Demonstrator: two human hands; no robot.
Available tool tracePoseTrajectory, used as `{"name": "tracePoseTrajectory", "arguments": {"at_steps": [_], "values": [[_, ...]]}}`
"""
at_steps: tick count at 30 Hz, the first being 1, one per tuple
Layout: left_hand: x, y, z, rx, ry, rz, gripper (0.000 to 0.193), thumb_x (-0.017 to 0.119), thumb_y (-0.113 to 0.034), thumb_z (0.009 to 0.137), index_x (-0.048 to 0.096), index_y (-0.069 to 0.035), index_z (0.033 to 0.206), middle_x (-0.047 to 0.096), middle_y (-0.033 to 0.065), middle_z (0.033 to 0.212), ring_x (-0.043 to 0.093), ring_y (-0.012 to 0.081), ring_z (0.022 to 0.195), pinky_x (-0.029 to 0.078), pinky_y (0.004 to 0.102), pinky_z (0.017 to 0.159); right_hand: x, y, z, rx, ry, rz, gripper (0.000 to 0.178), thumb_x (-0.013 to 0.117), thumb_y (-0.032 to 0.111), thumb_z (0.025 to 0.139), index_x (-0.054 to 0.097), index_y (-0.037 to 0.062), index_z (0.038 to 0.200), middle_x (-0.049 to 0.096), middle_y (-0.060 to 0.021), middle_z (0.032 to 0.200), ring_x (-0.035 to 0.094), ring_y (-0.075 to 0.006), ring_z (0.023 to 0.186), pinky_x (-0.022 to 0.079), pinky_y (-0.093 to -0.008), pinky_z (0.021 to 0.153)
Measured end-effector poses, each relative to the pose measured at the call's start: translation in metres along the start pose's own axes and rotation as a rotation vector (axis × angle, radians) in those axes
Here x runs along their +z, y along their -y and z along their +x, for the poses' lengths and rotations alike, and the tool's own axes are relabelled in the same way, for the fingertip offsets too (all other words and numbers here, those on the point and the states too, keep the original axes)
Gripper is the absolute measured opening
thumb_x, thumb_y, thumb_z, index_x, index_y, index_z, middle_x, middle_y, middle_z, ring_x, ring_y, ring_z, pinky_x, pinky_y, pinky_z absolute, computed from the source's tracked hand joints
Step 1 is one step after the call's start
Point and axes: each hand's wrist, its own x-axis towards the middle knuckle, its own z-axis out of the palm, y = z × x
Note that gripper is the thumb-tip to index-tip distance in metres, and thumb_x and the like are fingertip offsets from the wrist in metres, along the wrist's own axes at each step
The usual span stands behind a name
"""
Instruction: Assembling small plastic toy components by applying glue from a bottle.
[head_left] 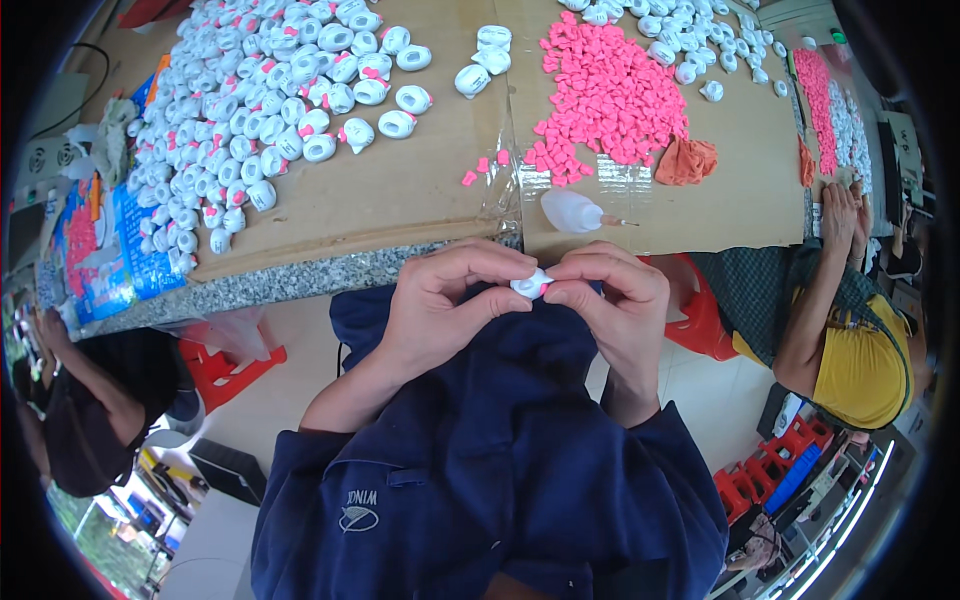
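Just in front of the table edge, my left hand [435,305] pinches a small white plastic figure head [525,286] between thumb and fingers. My right hand [622,298] is closed on the other side of the same piece, thumb and forefinger at its pink part [543,289]. Whether that part is fixed to the head cannot be made out. Beyond my right hand, a squeeze bottle [570,212] with a thin needle tip lies on its side on the cardboard [420,210]. Several loose pink pieces [482,164] lie near it.
A large spread of white heads [265,90], many with pink parts, covers the left. A pink heap [610,90] lies at centre right, beside an orange cloth [686,161]; more white pieces [700,40] are behind. Co-workers sit left and right, near red stools [225,370].
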Motion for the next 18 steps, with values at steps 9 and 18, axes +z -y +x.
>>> {"name": "tracePoseTrajectory", "arguments": {"at_steps": [9, 18], "values": [[0.000, -0.001, 0.000, 0.063, -0.056, 0.144, 0.021, 0.067, 0.007, 0.072, 0.064, 0.000, 0.092, 0.063, 0.0117, 0.096, 0.062, 0.0176, 0.090, 0.051, 0.0273, 0.079, 0.018, -0.010, -0.005, -0.087, -0.112, 0.006, 0.010, 0.068, -0.004, 0.071, 0.063, -0.0017, 0.080, 0.061, -0.0070, 0.078, 0.055, -0.0120, 0.071, 0.042, -0.0220, 0.061], [-0.004, -0.007, -0.002, -0.005, -0.062, 0.210, 0.018, 0.067, 0.004, 0.073, 0.064, 0.000, 0.091, 0.064, 0.0106, 0.094, 0.062, 0.0160, 0.089, 0.051, 0.0260, 0.079, 0.026, -0.014, -0.008, -0.093, -0.138, 0.032, 0.011, 0.068, -0.004, 0.072, 0.062, -0.0026, 0.082, 0.060, -0.0073, 0.079, 0.055, -0.0118, 0.071, 0.043, -0.0216, 0.062]]}}
